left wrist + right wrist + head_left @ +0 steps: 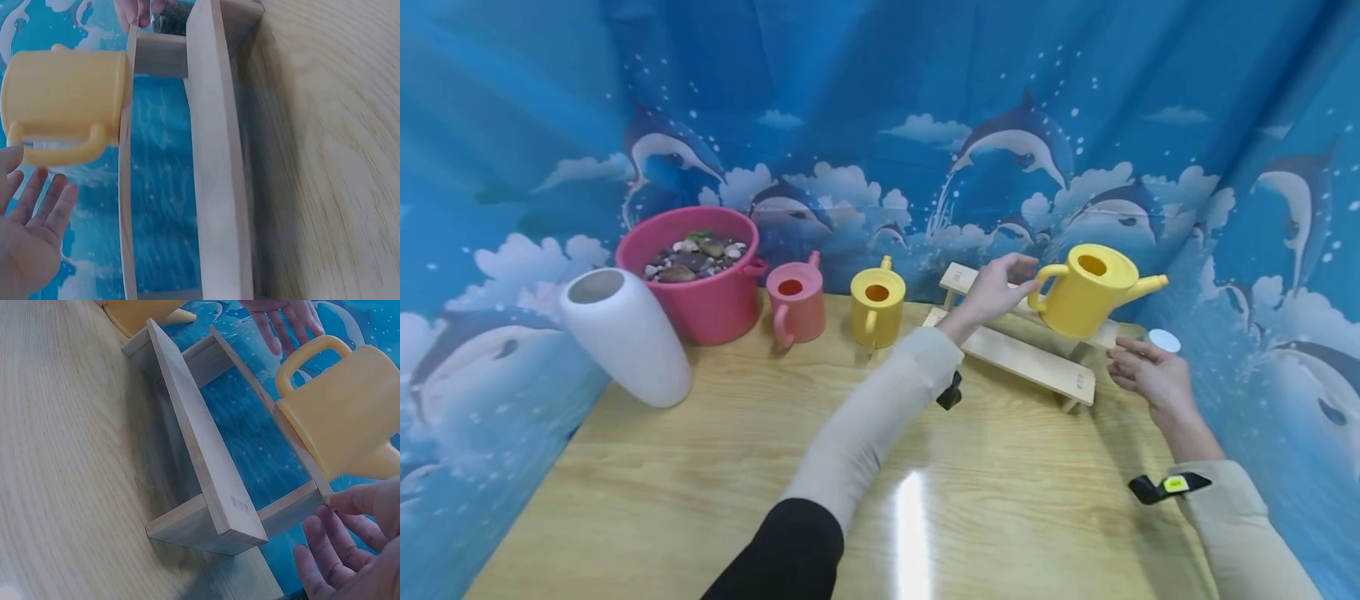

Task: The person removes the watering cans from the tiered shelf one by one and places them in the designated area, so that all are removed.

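Observation:
A large yellow watering can (1091,287) stands on the upper board of a two-step wooden rack (1033,360), its spout to the right. My left hand (996,287) is beside the can's handle, fingers loosely extended and not wrapped round it; in the left wrist view the thumb tip overlaps the handle (69,153). At the rack's right end, my right hand (1152,375) pinches the corner of the upper board between thumb and forefinger, as the right wrist view shows, with the other fingers loosely bent below.
Left of the rack stand a smaller yellow watering can (877,308), a pink watering can (796,304), a pink bucket (715,308) of stones and a tilted white vase (632,342). A white-lidded jar (1163,340) is behind my right hand. A dolphin-print curtain (865,108) backs the table.

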Tool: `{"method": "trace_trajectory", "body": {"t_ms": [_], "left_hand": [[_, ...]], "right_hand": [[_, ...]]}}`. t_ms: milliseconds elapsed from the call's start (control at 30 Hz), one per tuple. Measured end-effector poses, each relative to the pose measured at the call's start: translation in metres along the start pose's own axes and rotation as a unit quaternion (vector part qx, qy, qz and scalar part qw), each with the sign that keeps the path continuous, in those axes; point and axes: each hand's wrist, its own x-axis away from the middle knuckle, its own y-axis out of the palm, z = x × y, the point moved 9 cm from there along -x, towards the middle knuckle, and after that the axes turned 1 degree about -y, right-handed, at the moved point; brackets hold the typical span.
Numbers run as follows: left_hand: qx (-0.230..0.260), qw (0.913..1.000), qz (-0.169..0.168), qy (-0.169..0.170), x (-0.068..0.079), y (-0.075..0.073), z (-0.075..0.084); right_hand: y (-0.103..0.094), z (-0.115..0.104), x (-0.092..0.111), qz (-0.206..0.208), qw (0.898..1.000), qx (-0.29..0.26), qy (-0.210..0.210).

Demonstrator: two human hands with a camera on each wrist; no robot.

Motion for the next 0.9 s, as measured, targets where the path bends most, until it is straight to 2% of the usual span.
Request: {"method": "trace_trajectory", "body": {"t_ms": [167, 400, 533, 700, 900], "left_hand": [[0.02, 0.9997, -0.009, -0.011, -0.003, 0.014, 0.008], [-0.009, 0.9998, -0.015, -0.014, 0.001, 0.023, 0.01], [-0.016, 0.9996, -0.018, -0.016, 0.004, 0.023, 0.012], [-0.004, 0.999, -0.038, -0.023, 0.01, 0.02, 0.014], [0.002, 0.9984, -0.056, -0.006, 0.023, 0.012, 0.015]], "right_hand": [[0.0, 0.0, -0.001, 0.006, 1.0, 0.013, -0.001], [0.0, 0.0, 0.0, 0.001, 1.0, -0.006, -0.006], [0.0, -0.002, 0.0, -0.001, 1.0, -0.013, -0.009], [0.001, -0.001, 0.001, 0.0, 1.0, -0.016, -0.007], [0.001, 0.0, 0.001, -0.001, 1.0, -0.027, -0.004]]}}
